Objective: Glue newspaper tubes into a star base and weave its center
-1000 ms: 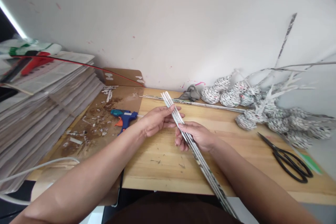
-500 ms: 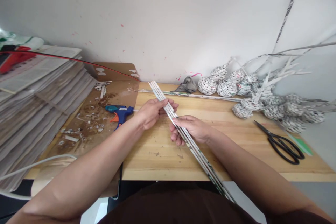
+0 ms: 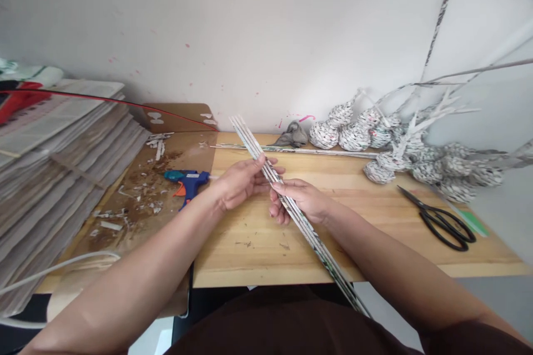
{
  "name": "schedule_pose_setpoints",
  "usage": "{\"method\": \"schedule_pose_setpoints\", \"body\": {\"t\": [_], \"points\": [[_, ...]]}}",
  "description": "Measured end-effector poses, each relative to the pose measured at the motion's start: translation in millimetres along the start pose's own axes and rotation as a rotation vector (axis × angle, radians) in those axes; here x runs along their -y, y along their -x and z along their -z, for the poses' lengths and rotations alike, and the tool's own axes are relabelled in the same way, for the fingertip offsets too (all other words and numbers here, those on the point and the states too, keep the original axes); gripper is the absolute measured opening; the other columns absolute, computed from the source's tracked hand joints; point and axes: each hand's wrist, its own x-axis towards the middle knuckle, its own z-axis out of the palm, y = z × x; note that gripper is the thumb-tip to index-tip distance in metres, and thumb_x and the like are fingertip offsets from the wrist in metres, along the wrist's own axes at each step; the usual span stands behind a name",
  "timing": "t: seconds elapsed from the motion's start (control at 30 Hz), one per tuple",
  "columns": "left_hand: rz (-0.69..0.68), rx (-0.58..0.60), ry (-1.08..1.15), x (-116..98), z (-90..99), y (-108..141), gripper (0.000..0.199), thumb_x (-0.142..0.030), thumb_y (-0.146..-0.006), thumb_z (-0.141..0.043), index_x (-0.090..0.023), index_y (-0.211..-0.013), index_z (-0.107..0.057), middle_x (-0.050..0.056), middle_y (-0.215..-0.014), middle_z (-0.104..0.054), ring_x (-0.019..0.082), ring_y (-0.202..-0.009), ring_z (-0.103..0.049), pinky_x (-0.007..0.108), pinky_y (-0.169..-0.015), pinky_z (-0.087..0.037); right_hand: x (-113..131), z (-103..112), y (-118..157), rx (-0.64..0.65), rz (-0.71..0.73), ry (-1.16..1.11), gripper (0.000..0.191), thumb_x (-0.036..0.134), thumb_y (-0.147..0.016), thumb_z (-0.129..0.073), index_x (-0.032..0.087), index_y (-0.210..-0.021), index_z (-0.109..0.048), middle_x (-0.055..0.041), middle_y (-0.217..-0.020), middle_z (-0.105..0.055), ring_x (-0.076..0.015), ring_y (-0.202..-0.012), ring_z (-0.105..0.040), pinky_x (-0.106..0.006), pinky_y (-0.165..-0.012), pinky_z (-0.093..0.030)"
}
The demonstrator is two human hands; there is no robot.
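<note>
A bundle of rolled newspaper sticks (image 3: 307, 227) slants across the middle, its upper ends pointing to the wall and its lower ends reaching past the table edge beside my body. My left hand (image 3: 245, 180) pinches the bundle in its upper part, thumb on top and fingers beneath. Just below, my right hand (image 3: 297, 199) is closed round the same sticks, its thumb lying across them. The sticks lie side by side above the wooden table (image 3: 241, 260). More thin paper sticks (image 3: 316, 151) lie along the back edge, behind my hands.
Left of my arm lies a blue glue gun (image 3: 189, 180) among paper scraps. A tall stack of newspapers (image 3: 79, 144) stands at far left. Black scissors (image 3: 441, 219) lie at right, before several woven paper gourd shapes (image 3: 353, 136). A grey cloth (image 3: 293, 135) sits by the wall.
The bundle has slid or shifted slightly up and left between my hands, so more of its upper ends stick out. The view has turned a little. Both hands keep their hold.
</note>
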Motion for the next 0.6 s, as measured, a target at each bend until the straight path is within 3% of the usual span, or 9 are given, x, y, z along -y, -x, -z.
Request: {"method": "schedule_pose_setpoints", "body": {"t": [0.23,0.37,0.47,0.6], "points": [[0.006,0.117,-0.034,16,-7.4,3,0.039,-0.038,-0.083,-0.063,-0.013,-0.113,-0.063,0.006,-0.071,-0.065,0.015,-0.058,-0.060,0.029,-0.058,-0.052,0,4,-3,0.017,0.014,0.003,0.029,0.041,-0.093,-0.048,0.016,-0.080,-0.054,-0.0052,-0.063,-0.070,-0.0145,-0.048,-0.065,-0.021,-0.042,-0.049],[0.013,0.088,-0.069,18,-9.8,2,0.040,-0.041,-0.082,-0.063,-0.010,-0.107,-0.065,0.001,-0.052,-0.056,0.014,-0.045,-0.055,0.027,-0.048,-0.047,-1,2,-4,0.021,-0.016,-0.005,0.029,0.041,-0.094,-0.047,0.015,-0.080,-0.055,-0.0046,-0.062,-0.070,-0.0140,-0.047,-0.065,-0.021,-0.042,-0.050],[-0.005,-0.004,-0.068,16,-9.6,0,0.029,-0.034,-0.082,-0.065,-0.009,-0.096,-0.067,0.005,-0.058,-0.063,0.014,-0.048,-0.058,0.027,-0.052,-0.049,-2,1,-3,0.029,-0.029,0.004,0.032,0.043,-0.092,-0.050,0.014,-0.080,-0.057,-0.0049,-0.062,-0.069,-0.0136,-0.048,-0.065,-0.021,-0.042,-0.050],[-0.076,-0.160,-0.008,0,1.0,-4,0.011,-0.020,-0.084,-0.061,-0.011,-0.088,-0.064,0.014,-0.092,-0.072,0.021,-0.082,-0.069,0.033,-0.074,-0.056,-2,1,-2,0.062,-0.056,0.024,0.034,0.045,-0.090,-0.053,0.012,-0.081,-0.060,-0.0058,-0.063,-0.070,-0.0141,-0.049,-0.065,-0.021,-0.043,-0.051]]}}
